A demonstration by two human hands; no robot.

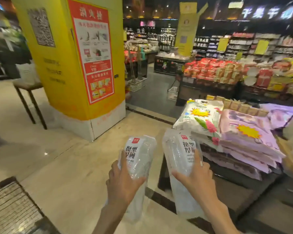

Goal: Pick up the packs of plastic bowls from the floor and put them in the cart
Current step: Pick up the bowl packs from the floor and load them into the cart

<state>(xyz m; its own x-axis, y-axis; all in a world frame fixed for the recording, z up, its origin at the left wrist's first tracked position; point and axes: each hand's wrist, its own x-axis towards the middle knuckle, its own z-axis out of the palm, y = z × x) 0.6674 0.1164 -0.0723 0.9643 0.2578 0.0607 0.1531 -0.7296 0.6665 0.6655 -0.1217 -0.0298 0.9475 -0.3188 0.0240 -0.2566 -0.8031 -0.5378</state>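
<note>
I hold two clear packs of stacked plastic bowls, each with a white label and a small red logo. My left hand (121, 181) grips the left pack (139, 154), which stands upright above the beige floor. My right hand (195, 179) grips the right pack (179, 152), also upright and longer, reaching down past my wrist. Both packs are lifted off the floor, side by side and apart. A metal grid at the bottom left (10, 208) may be part of the cart; I cannot tell.
A yellow pillar (71, 61) with red posters stands ahead on the left, a dark table (29, 92) beside it. At right, a low display holds stacked rice bags (200, 119) and purple packs (247, 137). Shelves of goods fill the back.
</note>
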